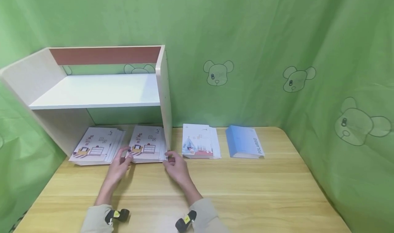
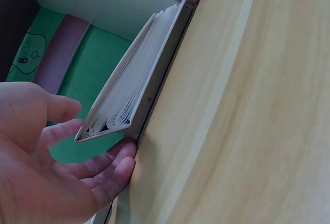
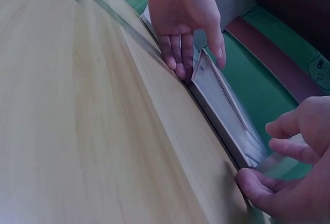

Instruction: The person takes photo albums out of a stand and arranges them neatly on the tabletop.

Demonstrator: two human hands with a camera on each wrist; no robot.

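Note:
A white photo album (image 1: 147,140) with a printed room scene lies flat in the lower right of the shelf unit, and its page edges (image 2: 121,79) show in the left wrist view. My left hand (image 1: 117,168) is at its left front corner, fingers spread and loosely bent, fingertips low by the cover. At the right front corner is my right hand (image 1: 178,168), its thumb and fingers apart around the corner in the right wrist view, beside the unit's side panel (image 1: 164,99). A matching album (image 1: 95,142) lies left of my left hand.
The shelf unit's white upper board (image 1: 101,89) spans above the albums. Right of the unit lie an album with a tent picture (image 1: 197,140) and a blue album marked POLAROID (image 1: 243,140). All stand on a wooden table (image 1: 246,192) before a green curtain (image 1: 246,31).

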